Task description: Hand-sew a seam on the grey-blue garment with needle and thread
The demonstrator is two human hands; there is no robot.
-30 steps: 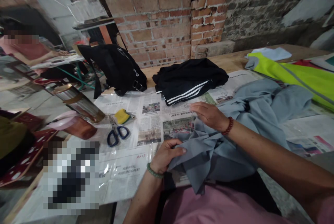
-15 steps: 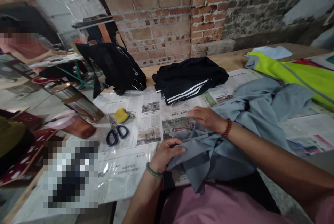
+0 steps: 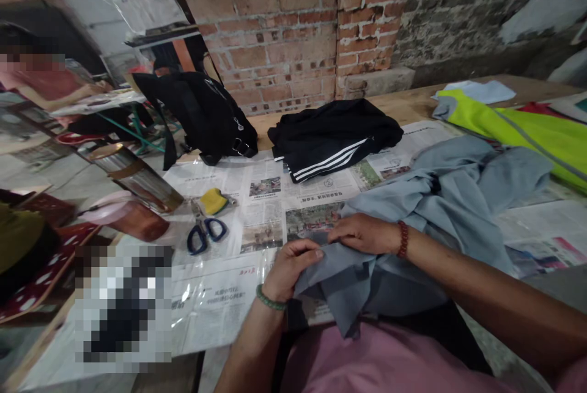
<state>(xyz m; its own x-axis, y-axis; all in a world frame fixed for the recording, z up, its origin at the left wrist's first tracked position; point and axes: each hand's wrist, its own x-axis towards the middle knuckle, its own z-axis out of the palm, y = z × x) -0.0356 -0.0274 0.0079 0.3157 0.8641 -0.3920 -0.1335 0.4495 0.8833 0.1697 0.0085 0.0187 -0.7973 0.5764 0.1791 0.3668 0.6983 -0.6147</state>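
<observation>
Held the grey cloth by its near left edge with the left hand, closed in a pinch with the thumb on top and the fingers folded behind. Rested the right hand just beside, curled, with fingertips lowered to the same edge; could not see the thumb, nor tell a pinch there from mere contact, nor make out anything small between the fingertips. Saw the cloth bunched at the front of the desk, drooping toward the lap and trailing over newspaper to the right, near the yellow-green garment.

Seemed to call for a light left pinch close to the working spot, firm enough to steady the edge without creasing it. Probably needed only gentle, even tension between both hands, with slack fed in from the bunched part rather than dragged. Looked wise to keep the hanging corner from folding under the left fingers, and to leave the scissors well apart on the left.
</observation>
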